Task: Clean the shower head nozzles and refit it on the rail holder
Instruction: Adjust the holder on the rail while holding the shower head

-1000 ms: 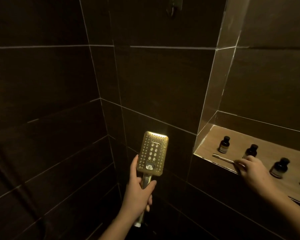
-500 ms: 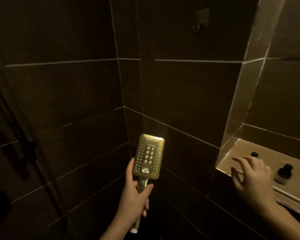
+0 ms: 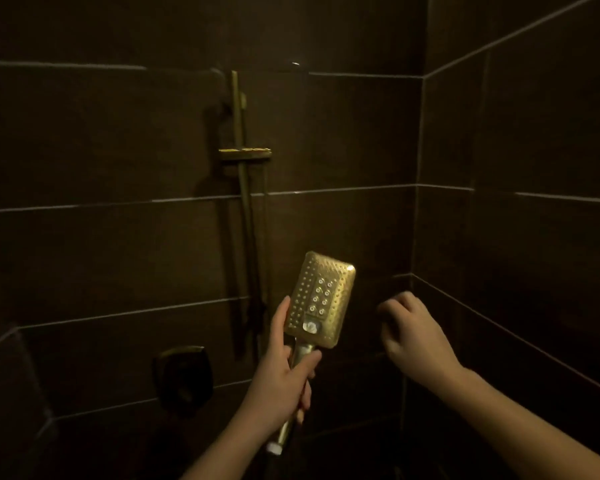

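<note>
My left hand [image 3: 280, 372] grips the handle of a gold rectangular shower head [image 3: 321, 297], held upright with its nozzle face toward me. My right hand [image 3: 413, 336] hovers to the right of the head, fingers loosely curled and apart, holding nothing. On the wall above and left runs the vertical shower rail [image 3: 245, 202] with a gold holder bracket [image 3: 245, 153] on it, which holds nothing.
Dark tiled walls surround me, meeting in a corner at the right [image 3: 418, 202]. A dark mixer valve plate [image 3: 183, 375] sits low on the left wall. The hose end [image 3: 274, 448] drops from the handle into darkness.
The view has swung left from the niche with bottles to the rail wall. My right hand left the brush on the shelf and came back beside the shower head.
</note>
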`<action>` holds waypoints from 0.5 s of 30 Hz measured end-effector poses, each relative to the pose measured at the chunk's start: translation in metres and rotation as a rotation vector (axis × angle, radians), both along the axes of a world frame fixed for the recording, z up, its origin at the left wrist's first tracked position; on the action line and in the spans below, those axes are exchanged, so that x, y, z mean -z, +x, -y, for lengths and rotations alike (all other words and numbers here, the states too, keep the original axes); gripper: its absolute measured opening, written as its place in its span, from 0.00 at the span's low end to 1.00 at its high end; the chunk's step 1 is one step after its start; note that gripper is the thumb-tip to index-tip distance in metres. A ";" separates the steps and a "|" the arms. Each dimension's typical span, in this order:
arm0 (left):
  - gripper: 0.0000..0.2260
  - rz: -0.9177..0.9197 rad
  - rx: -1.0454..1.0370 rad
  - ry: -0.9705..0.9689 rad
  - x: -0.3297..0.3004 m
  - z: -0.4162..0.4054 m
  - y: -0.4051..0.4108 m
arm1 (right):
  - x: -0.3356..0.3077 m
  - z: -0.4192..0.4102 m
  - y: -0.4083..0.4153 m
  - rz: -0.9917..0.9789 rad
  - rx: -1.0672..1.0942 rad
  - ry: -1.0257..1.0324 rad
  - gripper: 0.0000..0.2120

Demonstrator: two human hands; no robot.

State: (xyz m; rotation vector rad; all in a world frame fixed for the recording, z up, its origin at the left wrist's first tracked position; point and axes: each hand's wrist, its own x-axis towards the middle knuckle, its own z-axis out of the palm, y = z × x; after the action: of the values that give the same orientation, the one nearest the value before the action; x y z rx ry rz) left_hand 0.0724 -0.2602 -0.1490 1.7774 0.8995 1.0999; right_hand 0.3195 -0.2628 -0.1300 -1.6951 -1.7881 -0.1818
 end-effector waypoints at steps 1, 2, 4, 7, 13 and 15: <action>0.41 0.022 -0.048 0.027 -0.011 -0.005 -0.011 | -0.016 -0.017 -0.015 -0.022 -0.030 0.016 0.19; 0.41 0.043 -0.094 0.056 -0.021 -0.009 -0.023 | -0.031 -0.034 -0.030 -0.033 -0.052 0.028 0.19; 0.40 0.082 -0.172 0.104 -0.040 -0.018 -0.044 | -0.060 -0.065 -0.056 -0.019 -0.086 0.050 0.21; 0.41 0.126 -0.257 0.141 -0.067 -0.024 -0.074 | -0.107 -0.106 -0.087 0.007 -0.120 0.077 0.22; 0.41 0.170 -0.372 0.166 -0.107 -0.036 -0.106 | -0.195 -0.178 -0.122 0.034 -0.172 0.144 0.17; 0.41 0.195 -0.395 0.163 -0.115 -0.040 -0.111 | -0.220 -0.201 -0.128 -0.006 -0.170 0.164 0.18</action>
State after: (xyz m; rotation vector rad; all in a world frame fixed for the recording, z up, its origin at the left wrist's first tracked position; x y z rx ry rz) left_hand -0.0385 -0.2201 -0.0342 1.6213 1.0931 1.6103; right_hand 0.1913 -0.0618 0.0899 -1.4211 -1.8499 -0.2419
